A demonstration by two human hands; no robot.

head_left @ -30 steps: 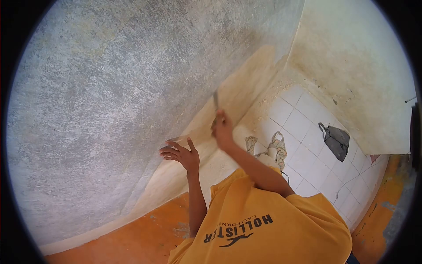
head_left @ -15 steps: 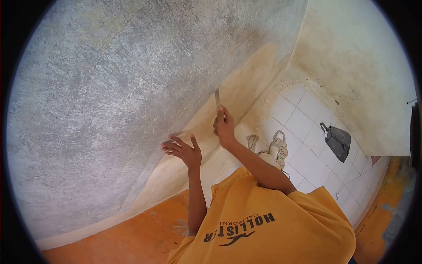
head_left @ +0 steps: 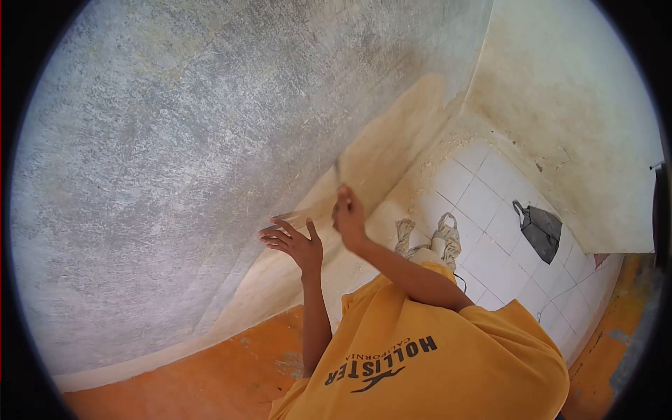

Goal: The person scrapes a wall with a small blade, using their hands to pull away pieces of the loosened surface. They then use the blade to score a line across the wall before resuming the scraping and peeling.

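The wall (head_left: 168,154) is mottled grey, with a smooth beige patch (head_left: 392,126) along its lower part. Fingers of my right hand (head_left: 348,215) are wrapped round a thin dark blade-like tool (head_left: 338,170), blurred by motion, whose tip is at the line between grey and beige. Lower down and to the left, my left hand (head_left: 297,246) is spread, its fingertips at the wall surface and nothing in it.
A dark grey bag (head_left: 540,232) lies on the white floor tiles (head_left: 483,203). Crumbs are strewn along the wall's foot. A pale stained wall (head_left: 560,91) stands at the right, and an orange surface (head_left: 210,374) shows at the lower left.
My right hand has moved down and slightly left with the tool, whose tip is lower along the patch's edge. My left hand has stayed nearly in place.
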